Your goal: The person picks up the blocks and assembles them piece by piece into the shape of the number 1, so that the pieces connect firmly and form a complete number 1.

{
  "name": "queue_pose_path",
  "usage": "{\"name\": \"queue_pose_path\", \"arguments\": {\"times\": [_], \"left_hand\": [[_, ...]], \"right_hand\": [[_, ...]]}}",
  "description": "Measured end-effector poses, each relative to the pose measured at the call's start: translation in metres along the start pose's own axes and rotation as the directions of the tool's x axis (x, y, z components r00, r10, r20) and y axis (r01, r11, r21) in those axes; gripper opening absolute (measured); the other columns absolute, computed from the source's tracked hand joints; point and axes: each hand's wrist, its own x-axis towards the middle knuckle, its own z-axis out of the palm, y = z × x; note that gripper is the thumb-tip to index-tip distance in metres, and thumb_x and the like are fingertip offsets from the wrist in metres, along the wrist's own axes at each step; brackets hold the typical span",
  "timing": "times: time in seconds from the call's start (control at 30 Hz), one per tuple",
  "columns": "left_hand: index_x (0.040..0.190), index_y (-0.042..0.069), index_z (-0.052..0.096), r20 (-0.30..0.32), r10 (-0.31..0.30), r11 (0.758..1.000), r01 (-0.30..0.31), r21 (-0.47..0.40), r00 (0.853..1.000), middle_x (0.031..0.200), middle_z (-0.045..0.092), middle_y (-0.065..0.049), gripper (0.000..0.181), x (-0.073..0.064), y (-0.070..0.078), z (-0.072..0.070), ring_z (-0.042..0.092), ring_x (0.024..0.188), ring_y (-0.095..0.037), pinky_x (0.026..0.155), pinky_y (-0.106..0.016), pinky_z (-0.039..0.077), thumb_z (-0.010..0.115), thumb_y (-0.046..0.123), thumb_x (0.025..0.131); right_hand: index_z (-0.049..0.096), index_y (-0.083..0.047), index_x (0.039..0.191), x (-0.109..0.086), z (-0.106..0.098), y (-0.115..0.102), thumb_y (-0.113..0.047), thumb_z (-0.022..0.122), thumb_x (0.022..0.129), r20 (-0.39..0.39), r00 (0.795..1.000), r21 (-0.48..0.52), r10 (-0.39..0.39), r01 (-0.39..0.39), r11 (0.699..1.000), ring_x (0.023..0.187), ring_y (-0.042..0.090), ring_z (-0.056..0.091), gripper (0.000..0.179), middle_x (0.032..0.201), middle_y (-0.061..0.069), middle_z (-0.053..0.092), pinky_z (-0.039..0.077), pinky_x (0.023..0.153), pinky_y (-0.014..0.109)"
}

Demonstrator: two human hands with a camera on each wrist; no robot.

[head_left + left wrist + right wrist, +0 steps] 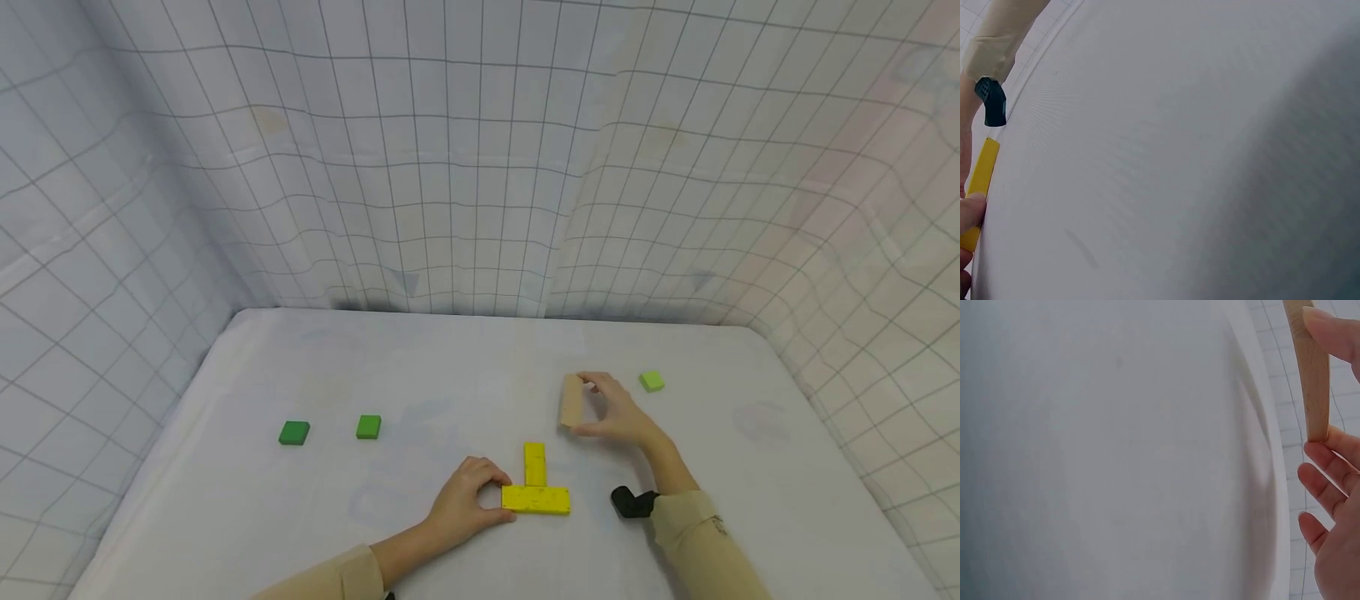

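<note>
A plain wooden block (572,401) is pinched lengthwise between the thumb and fingertips of my right hand (621,417). In the right wrist view the thumb presses near one end of the wooden block (1313,381) and fingertips meet the other. My left hand (467,504) holds the left end of a long yellow block (542,500), thumb on the near side, fingers on the far side. Behind its middle a shorter yellow block (535,463) stands lengthwise away from me, so the two form an upside-down T. The left wrist view shows the yellow block (984,167) at its left edge.
Two green square blocks, one dark (294,432) and one brighter (368,427), lie left on the white table (450,367). Beyond my right hand is a lime-green block (652,381). Grid-patterned cloth (480,167) surrounds the table's back and sides. A black wrist device (632,502) sits at my right cuff.
</note>
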Motion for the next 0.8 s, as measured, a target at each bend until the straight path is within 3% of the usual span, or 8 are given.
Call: {"name": "queue_pose_path", "arguments": {"times": [0.3, 0.53, 0.8], "left_hand": [[0.093, 0.017, 0.065, 0.0, 0.009, 1.0, -0.009, -0.001, 1.0, 0.089, 0.058, 0.013, 0.033, 0.0, -0.002, 0.001, 0.047, 0.088, -0.007, 0.08, -0.024, 0.044, 0.08, 0.03, 0.067], [0.093, 0.017, 0.065, 0.0, 0.011, 1.0, -0.011, -0.004, 1.0, 0.089, 0.057, 0.013, 0.033, 0.0, -0.001, 0.0, 0.047, 0.088, -0.007, 0.079, -0.024, 0.044, 0.08, 0.03, 0.067], [0.093, 0.017, 0.065, 0.002, 0.011, 1.0, -0.011, -0.011, 1.0, 0.089, 0.057, 0.013, 0.034, 0.0, -0.001, -0.001, 0.047, 0.088, -0.007, 0.08, -0.025, 0.043, 0.08, 0.029, 0.067]], "right_hand": [[0.037, -0.008, 0.135, 0.016, 0.019, -0.01, -0.035, 0.082, 0.065, 0.069, 0.997, 0.03, 0.04, -0.042, 0.999, 0.111, 0.027, 0.042, 0.087, 0.13, 0.012, 0.042, 0.037, 0.092, 0.05], [0.036, -0.008, 0.136, 0.023, 0.026, -0.011, -0.038, 0.08, 0.066, 0.108, 0.994, 0.043, 0.029, -0.034, 0.998, 0.113, 0.028, 0.042, 0.089, 0.131, 0.012, 0.041, 0.036, 0.094, 0.05], [0.036, -0.007, 0.137, 0.026, 0.03, -0.014, -0.043, 0.078, 0.067, 0.154, 0.988, -0.042, 0.022, -0.016, 0.999, 0.117, 0.031, 0.04, 0.09, 0.133, 0.015, 0.041, 0.03, 0.095, 0.059]]}}
